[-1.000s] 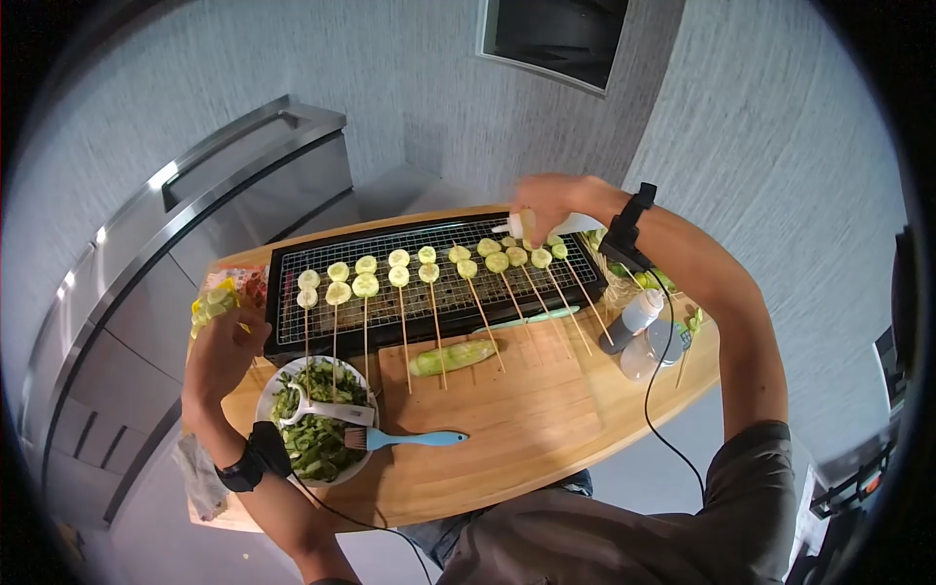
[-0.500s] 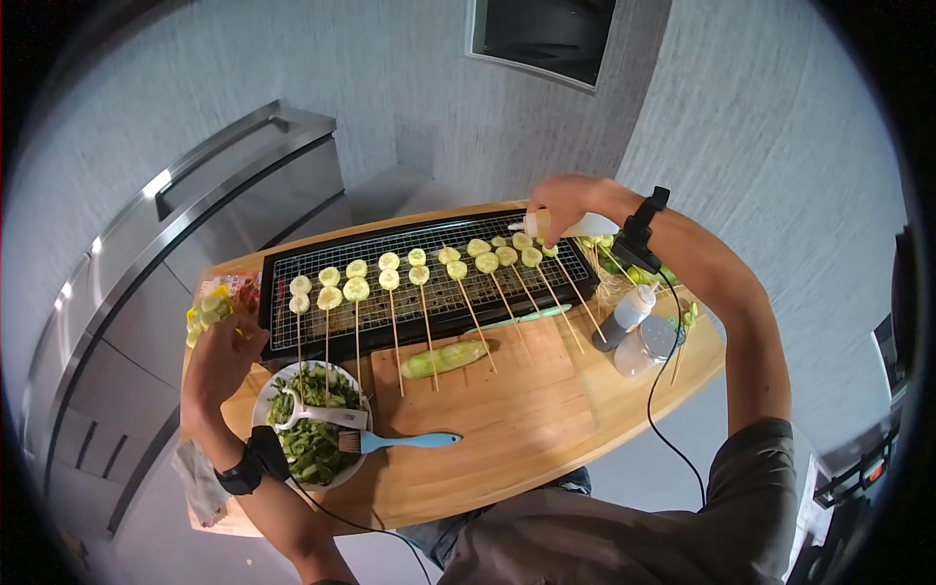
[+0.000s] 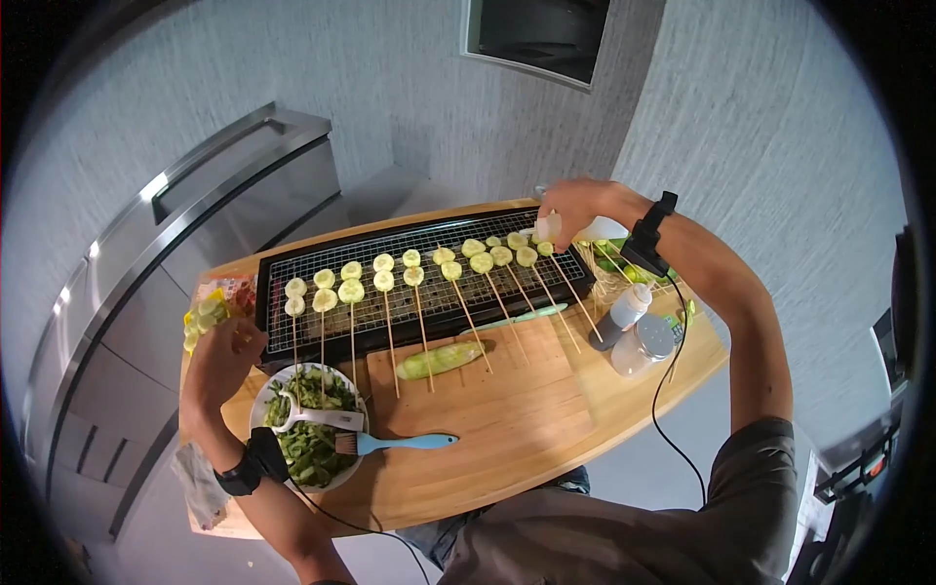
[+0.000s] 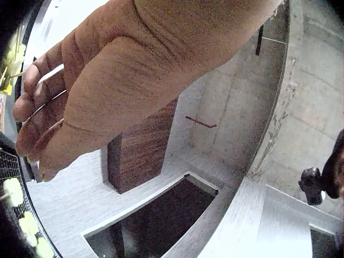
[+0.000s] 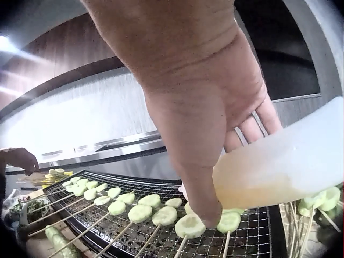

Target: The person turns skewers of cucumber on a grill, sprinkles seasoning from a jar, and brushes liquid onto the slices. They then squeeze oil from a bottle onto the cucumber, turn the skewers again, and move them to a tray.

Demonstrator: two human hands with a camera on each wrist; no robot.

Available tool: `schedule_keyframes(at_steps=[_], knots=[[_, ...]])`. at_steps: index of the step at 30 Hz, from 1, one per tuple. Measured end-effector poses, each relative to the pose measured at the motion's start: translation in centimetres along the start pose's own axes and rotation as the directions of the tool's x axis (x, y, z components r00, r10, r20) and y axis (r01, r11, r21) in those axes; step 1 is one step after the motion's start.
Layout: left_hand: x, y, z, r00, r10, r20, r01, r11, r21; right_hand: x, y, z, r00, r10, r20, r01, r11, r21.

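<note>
My right hand grips a translucent squeeze bottle, tipped low over the grill's right end. Pale yellow-brown liquid shows inside the bottle. Below it, skewered cucumber slices lie in a row across the wire rack of the black grill, sticks pointing towards me. At the grill's left end my left hand hovers with loosely bent fingers, nothing between them in the left wrist view. Close beside its fingertips is a yellow pack with more cucumber slices.
A white bowl of green peelings holds a peeler; a blue basting brush lies against it. A peeled cucumber and cutting board lie before the grill. Right are a dark sauce bottle and a clear jar.
My right hand has carried the squeeze bottle rightwards along the skewers, to the grill's right end. My left hand stays by the left end. The head view has shifted slightly.
</note>
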State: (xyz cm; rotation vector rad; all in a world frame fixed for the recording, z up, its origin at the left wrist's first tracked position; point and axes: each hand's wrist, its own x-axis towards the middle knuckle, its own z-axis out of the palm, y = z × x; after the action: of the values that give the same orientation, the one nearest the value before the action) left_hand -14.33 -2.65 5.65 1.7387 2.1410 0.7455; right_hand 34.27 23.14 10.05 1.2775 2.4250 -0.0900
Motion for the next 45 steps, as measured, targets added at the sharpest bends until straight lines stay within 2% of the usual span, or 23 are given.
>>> schedule_keyframes(at_steps=[2, 5, 9, 12, 15, 17, 20, 24, 27, 29, 32, 35, 39, 41, 45], knots=[[0.1, 0.0, 0.1, 1.0, 0.024, -0.004, -0.024, 0.999, 0.033, 0.4, 0.3, 0.3, 0.998, -0.023, -0.058, 0.023, 1.0, 0.0], [0.1, -0.2, 0.3, 1.0, 0.023, -0.006, -0.023, 1.0, 0.0, 0.6, 0.4, 0.4, 0.995, -0.079, -0.055, 0.078, 0.997, -0.03], [0.0, 0.4, 0.3, 1.0, -0.009, 0.011, 0.008, 1.0, 0.013, 1.0, -0.9, 0.0, 0.995, -0.058, -0.078, 0.058, 0.998, -0.005], [-0.1, 0.9, 0.1, 1.0, 0.0, 0.013, 0.0, 1.0, 0.012, 1.2, -1.2, 0.0, 0.999, -0.047, -0.027, 0.045, 0.997, -0.062], [-0.1, 0.2, 0.2, 0.999, 0.044, -0.016, -0.043, 0.998, 0.055, 1.2, -1.4, -0.3, 0.997, -0.018, -0.071, 0.017, 1.0, -0.023], [0.1, -0.1, 0.3, 1.0, 0.02, 0.009, -0.02, 1.0, -0.009, 1.1, -1.2, -0.4, 0.994, -0.043, -0.1, 0.042, 0.999, -0.011], [0.2, -0.6, 0.4, 1.0, 0.028, -0.005, -0.028, 1.0, -0.003, 1.1, -0.2, -0.6, 0.999, -0.008, -0.031, 0.005, 0.995, -0.095], [0.3, -0.9, 0.4, 0.999, 0.03, 0.011, -0.03, 1.0, 0.003, -0.2, 1.5, 0.0, 0.999, -0.031, -0.04, 0.027, 0.995, -0.094], [0.6, -1.1, 0.5, 0.996, 0.092, 0.006, -0.092, 0.996, 0.022, -1.0, 1.8, 0.4, 1.0, 0.031, 0.003, -0.031, 0.993, -0.116], [0.6, -1.1, 0.8, 0.998, 0.068, 0.012, -0.068, 0.997, 0.037, -1.2, 1.3, -0.1, 0.996, 0.084, 0.004, -0.084, 0.996, 0.003], [0.5, -0.4, 0.7, 0.998, 0.019, 0.055, -0.019, 1.0, 0.0, -1.2, 1.9, 0.5, 0.999, 0.047, 0.0, -0.047, 0.996, -0.072], [0.8, -1.3, 1.0, 0.997, 0.072, 0.021, -0.073, 0.996, 0.041, -1.2, 2.1, 0.4, 0.999, 0.025, -0.041, -0.027, 0.999, -0.041], [1.0, -1.6, 1.1, 0.998, 0.039, 0.058, -0.039, 0.999, -0.009, -1.5, 2.1, 0.5, 0.997, 0.03, -0.065, -0.032, 0.999, -0.04], [1.0, -2.0, 1.1, 0.997, 0.077, 0.031, -0.077, 0.997, 0.001, -1.3, 2.4, 0.7, 0.998, 0.04, -0.057, -0.046, 0.993, -0.113], [1.0, -1.9, 1.2, 0.998, 0.055, 0.037, -0.055, 0.998, 0.001, -1.5, 2.8, 0.9, 0.998, 0.049, -0.047, -0.051, 0.998, -0.046]])
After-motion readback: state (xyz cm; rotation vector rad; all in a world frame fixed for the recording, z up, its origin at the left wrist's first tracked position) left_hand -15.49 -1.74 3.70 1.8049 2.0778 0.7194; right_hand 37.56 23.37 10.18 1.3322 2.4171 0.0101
